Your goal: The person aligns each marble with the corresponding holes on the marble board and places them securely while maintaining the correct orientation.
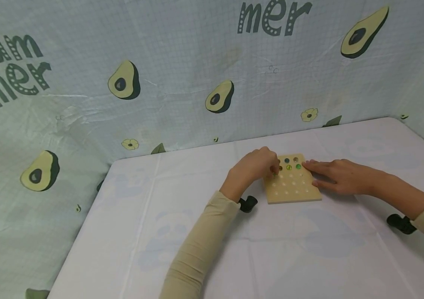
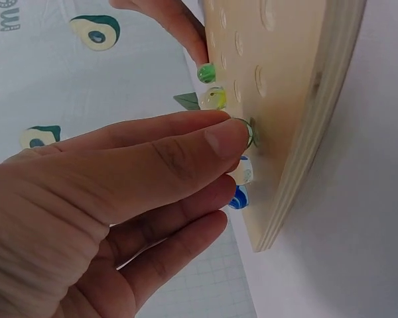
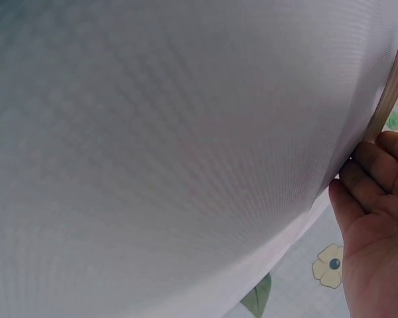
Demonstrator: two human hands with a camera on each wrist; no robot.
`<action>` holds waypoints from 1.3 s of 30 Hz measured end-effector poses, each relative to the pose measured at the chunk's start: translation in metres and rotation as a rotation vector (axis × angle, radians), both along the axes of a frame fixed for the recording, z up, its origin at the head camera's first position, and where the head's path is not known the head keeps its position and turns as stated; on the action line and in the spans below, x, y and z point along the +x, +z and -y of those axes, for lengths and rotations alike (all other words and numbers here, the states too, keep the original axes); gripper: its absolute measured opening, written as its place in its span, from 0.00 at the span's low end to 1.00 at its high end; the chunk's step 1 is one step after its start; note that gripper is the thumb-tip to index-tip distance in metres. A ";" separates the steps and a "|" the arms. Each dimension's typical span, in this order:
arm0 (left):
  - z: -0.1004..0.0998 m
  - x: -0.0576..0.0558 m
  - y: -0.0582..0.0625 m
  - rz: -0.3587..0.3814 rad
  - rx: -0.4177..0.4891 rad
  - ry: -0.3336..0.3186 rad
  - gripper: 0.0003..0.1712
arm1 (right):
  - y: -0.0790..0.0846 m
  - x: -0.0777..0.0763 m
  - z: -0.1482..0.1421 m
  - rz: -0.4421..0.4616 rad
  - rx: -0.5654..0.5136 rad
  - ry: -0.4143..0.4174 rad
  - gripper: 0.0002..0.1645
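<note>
A square wooden board (image 1: 290, 197) with rows of round hollows lies on the table. Between thumb and fingertips my left hand (image 1: 254, 168) pinches a clear greenish glass marble (image 2: 250, 134), held at a hollow near the board's left side. Beside it in the left wrist view sit a green marble (image 2: 206, 73), a yellow-streaked marble (image 2: 215, 98), a white-and-blue marble (image 2: 244, 173) and a blue marble (image 2: 238, 197). My right hand (image 1: 346, 177) rests its extended fingers against the board's right edge. The marbles behind my left fingers are partly hidden.
The board stands on a pale cloth-covered table (image 1: 182, 216) with faint panda prints, toward its far edge. Behind and to the left hangs a light curtain (image 1: 174, 54) printed with avocados. Black wrist cameras (image 1: 248, 204) are strapped below both hands.
</note>
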State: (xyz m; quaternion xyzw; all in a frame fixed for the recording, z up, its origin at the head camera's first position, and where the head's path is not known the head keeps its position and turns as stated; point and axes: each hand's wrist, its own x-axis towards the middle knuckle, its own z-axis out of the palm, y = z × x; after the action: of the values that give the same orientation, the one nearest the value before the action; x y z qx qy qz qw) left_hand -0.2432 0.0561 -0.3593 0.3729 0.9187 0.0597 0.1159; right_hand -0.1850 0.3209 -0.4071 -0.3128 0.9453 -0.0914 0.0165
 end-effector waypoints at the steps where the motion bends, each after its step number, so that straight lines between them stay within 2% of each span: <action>1: 0.000 0.000 -0.001 -0.005 -0.002 -0.003 0.14 | 0.000 0.000 0.000 -0.001 0.000 0.000 0.36; 8: 0.013 -0.001 0.005 -0.016 0.067 -0.021 0.14 | 0.000 0.000 0.000 0.008 -0.001 -0.009 0.36; 15: 0.051 -0.012 0.011 -0.026 0.095 -0.024 0.15 | 0.001 -0.001 0.000 0.014 0.012 -0.018 0.37; 20: 0.075 -0.016 0.012 0.006 0.103 -0.031 0.16 | 0.001 0.000 -0.002 0.009 0.004 -0.021 0.37; 26: 0.106 -0.015 0.008 0.034 0.081 -0.010 0.15 | -0.001 -0.001 0.000 0.009 0.006 -0.014 0.37; 31: 0.127 -0.014 0.002 0.054 0.104 0.020 0.13 | 0.001 -0.001 0.000 0.007 0.008 -0.015 0.37; 39: 0.142 -0.005 -0.007 0.057 0.139 0.030 0.11 | 0.001 0.000 0.001 0.023 0.008 -0.025 0.37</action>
State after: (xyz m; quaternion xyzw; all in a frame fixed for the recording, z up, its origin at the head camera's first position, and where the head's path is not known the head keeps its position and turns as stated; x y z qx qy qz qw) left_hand -0.2478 -0.0858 -0.3666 0.3642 0.9142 0.1358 0.1146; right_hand -0.1849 0.3200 -0.4059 -0.2998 0.9492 -0.0913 0.0277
